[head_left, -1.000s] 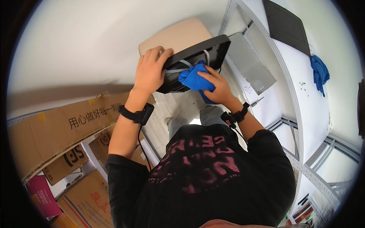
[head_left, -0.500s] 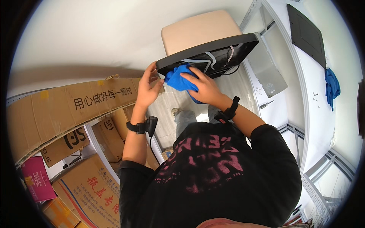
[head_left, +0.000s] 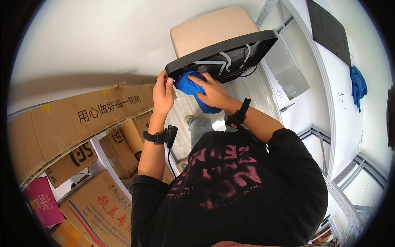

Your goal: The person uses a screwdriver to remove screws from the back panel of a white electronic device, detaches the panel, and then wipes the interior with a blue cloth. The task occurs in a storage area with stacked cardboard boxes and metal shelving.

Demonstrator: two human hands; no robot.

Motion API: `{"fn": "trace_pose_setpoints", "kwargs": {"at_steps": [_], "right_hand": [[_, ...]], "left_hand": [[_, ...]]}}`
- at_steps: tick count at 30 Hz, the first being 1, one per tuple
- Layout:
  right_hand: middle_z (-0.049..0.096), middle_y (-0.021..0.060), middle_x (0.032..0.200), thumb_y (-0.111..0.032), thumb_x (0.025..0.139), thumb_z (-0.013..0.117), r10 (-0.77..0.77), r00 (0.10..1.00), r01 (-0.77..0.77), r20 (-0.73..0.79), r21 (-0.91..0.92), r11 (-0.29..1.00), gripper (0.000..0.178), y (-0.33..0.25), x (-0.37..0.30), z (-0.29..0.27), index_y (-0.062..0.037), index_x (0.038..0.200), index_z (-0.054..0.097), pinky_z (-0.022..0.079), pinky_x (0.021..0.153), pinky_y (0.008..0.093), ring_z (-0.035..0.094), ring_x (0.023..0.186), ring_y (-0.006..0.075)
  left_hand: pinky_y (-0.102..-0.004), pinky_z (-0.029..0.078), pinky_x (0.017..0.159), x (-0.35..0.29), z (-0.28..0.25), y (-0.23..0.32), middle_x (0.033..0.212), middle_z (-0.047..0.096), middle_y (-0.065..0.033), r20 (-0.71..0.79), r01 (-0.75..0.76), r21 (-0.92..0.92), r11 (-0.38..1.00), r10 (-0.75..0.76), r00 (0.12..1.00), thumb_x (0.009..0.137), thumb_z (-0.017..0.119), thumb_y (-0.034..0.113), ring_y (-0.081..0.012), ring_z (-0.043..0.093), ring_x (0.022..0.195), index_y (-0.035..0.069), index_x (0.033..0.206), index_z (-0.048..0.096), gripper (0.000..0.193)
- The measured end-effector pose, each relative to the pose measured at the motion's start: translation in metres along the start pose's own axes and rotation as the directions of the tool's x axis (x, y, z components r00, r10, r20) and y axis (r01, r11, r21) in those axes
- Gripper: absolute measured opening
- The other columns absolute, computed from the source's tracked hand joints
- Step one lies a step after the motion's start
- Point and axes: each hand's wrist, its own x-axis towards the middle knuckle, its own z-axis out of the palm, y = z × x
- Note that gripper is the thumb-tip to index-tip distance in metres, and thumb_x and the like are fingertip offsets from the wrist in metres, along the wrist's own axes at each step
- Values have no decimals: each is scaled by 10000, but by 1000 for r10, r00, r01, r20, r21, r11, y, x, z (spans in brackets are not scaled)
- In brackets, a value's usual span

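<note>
A beige-bodied appliance [head_left: 214, 31] is tipped so that its black underside faces me, with pale hoses and a dark cable showing inside its black rim [head_left: 222, 47]. At the rim's near-left corner is my left hand [head_left: 163, 96], its thumb in front and fingers partly hidden behind, gripping that corner. My right hand [head_left: 212, 92] is closed over a bunched blue cloth [head_left: 189, 85], pressing it against the underside near that same corner. Part of the cloth hangs below the right hand. Both wrists wear black straps with small devices.
Cardboard boxes [head_left: 92, 206] fill shelves on the left, under a long cardboard panel [head_left: 61, 115]. On the right, a white shelf carries a flat black panel [head_left: 329, 31], another blue cloth [head_left: 358, 86] and small screws [head_left: 340, 98]. A screwdriver [head_left: 288, 107] lies lower, beside a metal plate [head_left: 288, 74].
My left hand has closed onto the rim's corner, its thumb moving up. The right hand and cloth have shifted slightly left, with more cloth hanging down.
</note>
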Motion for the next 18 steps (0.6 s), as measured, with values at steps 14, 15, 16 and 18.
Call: {"fn": "trace_pose_setpoints", "kwargs": {"at_steps": [14,15,16,18], "right_hand": [[507,201,1084,-238,738,681,29,999,-29,26,-1,1000,664,-32,19,4,-251,1357,442,543,671,456,642,743,393],[521,216,1088,-249,723,681,52,997,-52,57,-4,999,692,-31,21,2,-257,1367,426,542,688,458,641,774,410],[523,216,1092,-249,722,678,57,996,-57,74,-3,998,693,-30,23,2,-260,1367,424,541,694,459,639,782,413],[528,215,1099,-248,721,670,69,992,-69,106,-2,998,695,-28,26,1,-267,1368,419,539,707,461,636,798,419]], "left_hand": [[-284,492,720,-1,7,15,893,650,-120,-48,38,78,996,-35,998,980,485,151,-144,598,791,15,1225,511,281],[-284,492,718,-1,8,16,886,650,-122,-54,39,78,996,-35,998,979,486,149,-146,598,786,16,1223,512,279],[-284,492,717,-1,9,17,879,649,-125,-61,38,77,996,-34,998,978,486,146,-147,598,780,16,1221,514,277],[-284,493,716,-1,8,19,870,646,-124,-59,54,93,994,-49,997,977,486,144,-147,597,773,15,1216,518,273]]}}
